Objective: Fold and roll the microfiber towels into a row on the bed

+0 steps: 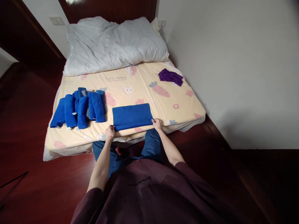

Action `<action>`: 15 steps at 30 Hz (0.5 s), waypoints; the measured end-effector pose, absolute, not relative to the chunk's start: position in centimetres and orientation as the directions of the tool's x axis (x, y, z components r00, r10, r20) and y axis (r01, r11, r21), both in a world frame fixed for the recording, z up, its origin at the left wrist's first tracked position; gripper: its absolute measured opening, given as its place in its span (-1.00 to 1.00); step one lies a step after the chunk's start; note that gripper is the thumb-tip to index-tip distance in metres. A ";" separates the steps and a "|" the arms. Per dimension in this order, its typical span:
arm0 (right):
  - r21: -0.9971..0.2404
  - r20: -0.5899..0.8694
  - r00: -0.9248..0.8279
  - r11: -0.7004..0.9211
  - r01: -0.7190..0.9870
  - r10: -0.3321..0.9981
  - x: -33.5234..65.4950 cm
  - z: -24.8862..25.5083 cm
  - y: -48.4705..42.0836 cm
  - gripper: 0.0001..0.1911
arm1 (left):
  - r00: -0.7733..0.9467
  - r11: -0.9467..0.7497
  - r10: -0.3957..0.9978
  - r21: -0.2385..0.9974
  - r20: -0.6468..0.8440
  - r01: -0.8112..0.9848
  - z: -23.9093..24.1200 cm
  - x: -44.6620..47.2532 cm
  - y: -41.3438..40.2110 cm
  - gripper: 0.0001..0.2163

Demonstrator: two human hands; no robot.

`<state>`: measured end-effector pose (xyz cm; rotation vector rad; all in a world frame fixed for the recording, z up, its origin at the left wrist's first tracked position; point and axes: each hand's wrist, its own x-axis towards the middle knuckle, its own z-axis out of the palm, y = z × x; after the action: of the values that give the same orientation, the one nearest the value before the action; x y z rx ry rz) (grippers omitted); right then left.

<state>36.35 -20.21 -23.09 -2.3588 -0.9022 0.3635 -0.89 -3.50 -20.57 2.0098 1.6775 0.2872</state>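
A blue towel (132,115) lies spread as a flat rectangle on the bed near its front edge. Its near left corner is pinched in my left hand (110,132). At the near right corner my right hand (156,123) grips the same towel, fingers closed. The near edge between my hands looks folded or turned over. To the left, several rolled blue towels (82,112) lie packed side by side, with bits of grey showing among them. A crumpled purple cloth (171,77) rests toward the bed's right side.
The bed (130,88) has a cream sheet printed with carrots and rabbits. A white quilt (116,43) is heaped at its head. A white wall (233,68) runs along the right. Dark red floor (28,130) shows on the left, with a thin black rod (14,179).
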 end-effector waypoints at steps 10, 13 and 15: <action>-0.565 -0.134 0.787 -0.699 0.439 0.602 36.4 -22.9 -19.1 -0.78 | 0.181 -0.072 0.964 0.464 -0.194 0.883 -19.9 0.3 -3.3 -0.74; -0.540 -0.171 0.802 -0.735 0.410 0.572 36.6 -22.7 -18.3 -0.83 | 0.172 -0.068 0.966 0.458 -0.190 0.886 -19.6 0.6 -3.3 -0.74; -0.532 -0.172 0.809 -0.744 0.404 0.562 36.7 -22.5 -18.0 -0.85 | 0.168 -0.070 0.970 0.458 -0.176 0.886 -19.3 0.7 -3.4 -0.71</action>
<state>36.72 -18.03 -22.47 -2.5124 -0.7182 0.4447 0.66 -3.41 -19.29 1.9896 1.7509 0.2419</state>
